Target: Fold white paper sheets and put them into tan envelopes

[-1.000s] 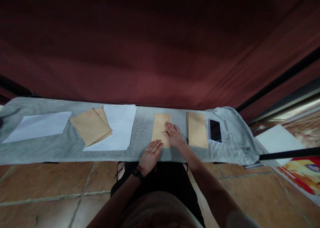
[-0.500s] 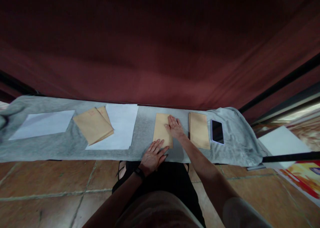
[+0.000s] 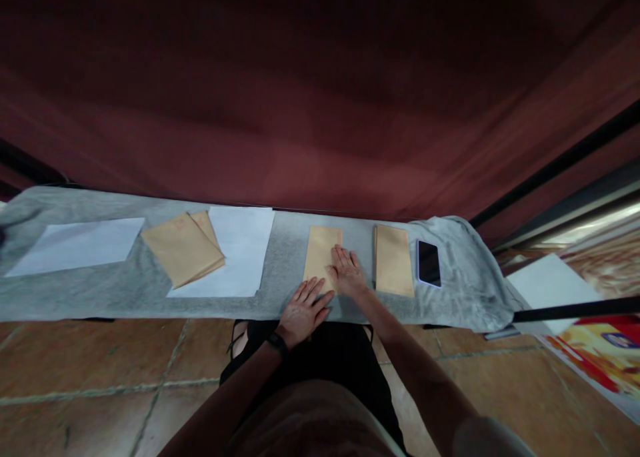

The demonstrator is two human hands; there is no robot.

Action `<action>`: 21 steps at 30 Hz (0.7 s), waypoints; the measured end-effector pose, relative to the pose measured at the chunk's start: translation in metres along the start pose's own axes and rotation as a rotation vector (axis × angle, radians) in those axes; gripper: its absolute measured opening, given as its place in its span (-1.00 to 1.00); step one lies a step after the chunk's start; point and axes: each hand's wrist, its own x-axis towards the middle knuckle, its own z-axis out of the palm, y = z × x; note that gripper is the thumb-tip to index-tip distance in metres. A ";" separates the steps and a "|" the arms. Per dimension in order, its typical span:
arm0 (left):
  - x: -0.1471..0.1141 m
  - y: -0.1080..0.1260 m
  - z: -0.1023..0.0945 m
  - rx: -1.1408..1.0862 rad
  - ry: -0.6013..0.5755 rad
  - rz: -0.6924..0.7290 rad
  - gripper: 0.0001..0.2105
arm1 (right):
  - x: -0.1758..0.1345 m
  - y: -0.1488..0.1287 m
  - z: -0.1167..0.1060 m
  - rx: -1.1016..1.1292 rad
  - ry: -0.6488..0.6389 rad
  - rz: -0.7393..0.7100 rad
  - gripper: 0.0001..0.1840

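A brown paper envelope [image 3: 320, 247] lies flat on the grey cloth in front of me. My left hand [image 3: 303, 310] rests with spread fingers on its lower left end; a dark band circles that wrist. Along the envelope's right edge lies my right hand [image 3: 347, 270], fingers stretched out and pressing flat on the paper. To the right is a small stack of brown envelopes [image 3: 395, 262]. Further left, several brown envelopes [image 3: 183, 249] overlap in a loose pile, partly on white paper sheets [image 3: 245, 253].
The grey cloth [image 3: 285, 243] covers a narrow table. A phone [image 3: 429, 263] lies near its right end, and another white sheet [image 3: 80, 243] at the left. A dark red curtain [image 3: 300, 143] hangs behind. Black bars and a white board [image 3: 553, 287] stand at the right.
My right hand has slid down the envelope's right edge towards me. My left hand stays at the lower end. The whole view has shifted slightly.
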 end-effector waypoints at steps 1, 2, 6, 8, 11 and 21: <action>0.000 0.000 -0.001 -0.002 -0.003 -0.001 -0.60 | -0.005 -0.002 -0.001 0.003 0.002 -0.004 -0.34; 0.001 0.001 -0.001 -0.004 -0.004 -0.003 -0.60 | -0.009 -0.004 -0.002 0.005 0.001 -0.010 -0.35; 0.001 0.001 -0.002 -0.008 0.002 0.003 -0.62 | -0.024 -0.009 -0.005 0.010 -0.015 -0.033 -0.36; 0.001 0.001 -0.001 -0.011 0.009 0.006 -0.63 | -0.031 -0.012 -0.007 0.012 -0.015 -0.049 -0.36; 0.000 0.000 -0.001 -0.013 0.013 0.014 -0.63 | -0.041 -0.015 -0.009 0.018 -0.009 -0.071 -0.38; -0.001 0.000 -0.002 -0.016 0.003 0.021 -0.67 | -0.071 -0.022 -0.017 0.035 0.009 -0.119 -0.43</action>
